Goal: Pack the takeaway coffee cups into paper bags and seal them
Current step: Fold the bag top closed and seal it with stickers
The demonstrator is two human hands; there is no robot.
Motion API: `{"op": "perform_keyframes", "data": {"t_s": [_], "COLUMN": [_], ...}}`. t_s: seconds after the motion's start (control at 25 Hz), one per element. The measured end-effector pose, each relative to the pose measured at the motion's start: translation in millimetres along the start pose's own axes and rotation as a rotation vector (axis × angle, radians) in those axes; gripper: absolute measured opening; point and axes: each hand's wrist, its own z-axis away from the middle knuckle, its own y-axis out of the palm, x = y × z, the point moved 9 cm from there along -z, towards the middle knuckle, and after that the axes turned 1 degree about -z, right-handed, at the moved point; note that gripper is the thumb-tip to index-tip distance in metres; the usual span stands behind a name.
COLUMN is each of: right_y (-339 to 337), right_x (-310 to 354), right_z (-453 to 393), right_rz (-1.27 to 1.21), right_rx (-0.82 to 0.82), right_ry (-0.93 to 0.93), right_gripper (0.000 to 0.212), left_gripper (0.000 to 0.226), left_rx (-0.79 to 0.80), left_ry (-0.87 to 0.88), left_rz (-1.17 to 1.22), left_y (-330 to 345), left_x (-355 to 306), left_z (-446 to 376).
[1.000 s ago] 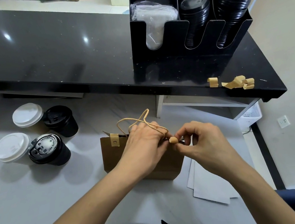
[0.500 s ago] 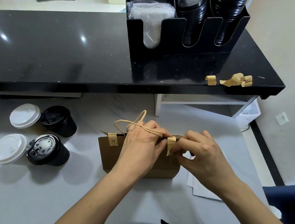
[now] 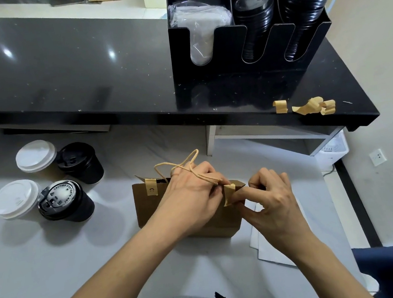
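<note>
Head view: the step in hand looks to be sealing the bag (image 3: 149, 213) with a second sticker (image 3: 229, 194) folded over its top edge near the right corner; a first sticker (image 3: 151, 187) already sits near the left corner. To do it well, the mouth should be kept pinched flat and the sticker rubbed down firmly on both faces, with the handles (image 3: 180, 166) kept clear of it. The left hand (image 3: 191, 195) grips the bag's top, fingers curled over the edge and handle cord. The right hand (image 3: 270, 199), fingers curled, presses and pinches the sticker. The bag stands on the white table between both hands, toward its right edge. Four cups (image 3: 68, 199) wait near the table's left edge, well apart from the hands.
</note>
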Motion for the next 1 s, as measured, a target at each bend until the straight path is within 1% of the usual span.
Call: {"op": "perform_keyframes", "data": {"t_s": [0.12,0.28,0.36,0.56,0.72,0.8,0.88,0.96,1.0], "right_y": [6,20,22,25,29,24,10,-3,-5], "right_x": [-1,-3,-9,-22,-28,-27,-25,-30,-32], "right_z": [1,13,20,26,26,25,22,16,12], "right_rz": [-0.010,-0.039,-0.066,-0.206,-0.289,-0.323,-0.353,-0.379,-0.395], "right_rx": [0.043,0.134,0.148,0.132,0.131,0.084,-0.021,-0.109,-0.113], "right_ry": [-0.004,0.002,0.050,0.208,0.277,0.293,0.289,0.312,0.320], "right_gripper": [0.010,0.010,0.008,0.014,0.010,0.012,0.009,0.020,0.025], "left_gripper": [0.024,0.024,0.021,0.014,0.017,0.023,0.030,0.034,0.033], "left_rx": [0.000,-0.044,-0.069,-0.114,-0.116,-0.119,-0.139,-0.149,-0.146], "left_ry": [-0.007,0.030,0.050,0.122,0.107,0.129,0.138,0.134,0.131], "left_rz": [-0.004,-0.030,-0.041,-0.009,-0.040,-0.057,-0.044,-0.038,-0.035], "left_y": [0,-2,-3,-3,-1,1,0,-1,-1], "left_x": [0,-2,-3,-9,-9,-10,-12,-12,-12], "left_z": [1,0,-1,0,-2,-2,-1,-1,-2]}}
